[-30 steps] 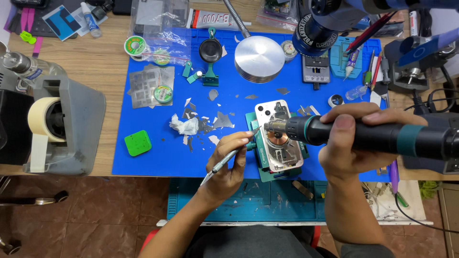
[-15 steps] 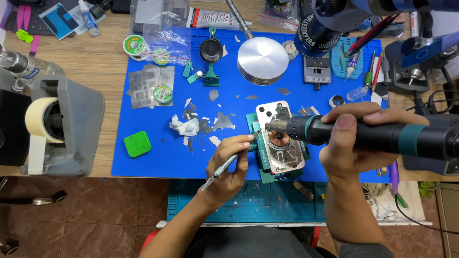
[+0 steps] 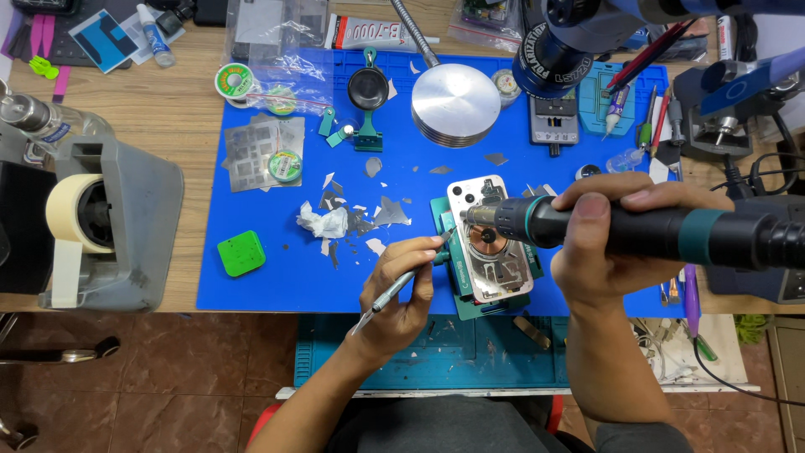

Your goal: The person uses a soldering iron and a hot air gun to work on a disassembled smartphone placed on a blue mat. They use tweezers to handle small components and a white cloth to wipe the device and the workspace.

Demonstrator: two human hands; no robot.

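While the right hand [image 3: 616, 243] aims the hot-air tool [image 3: 637, 231], the phone [image 3: 490, 239] lies just left.

1. the work mat [image 3: 277, 285] is bright blue, lying on a pale wooden table [image 3: 151, 109].
2. the hot-air tool [image 3: 637, 231] is black with teal bands.
3. the phone [image 3: 490, 243] shows a shiny silver back with a coppery coil ring.
4. its holder [image 3: 453, 281] is teal green.
5. a small square pad [image 3: 241, 253] is vivid green.
6. the tape dispenser [image 3: 126, 226] is grey, its tape roll [image 3: 71, 214] cream.
7. the round disc [image 3: 455, 104] is plain silver.
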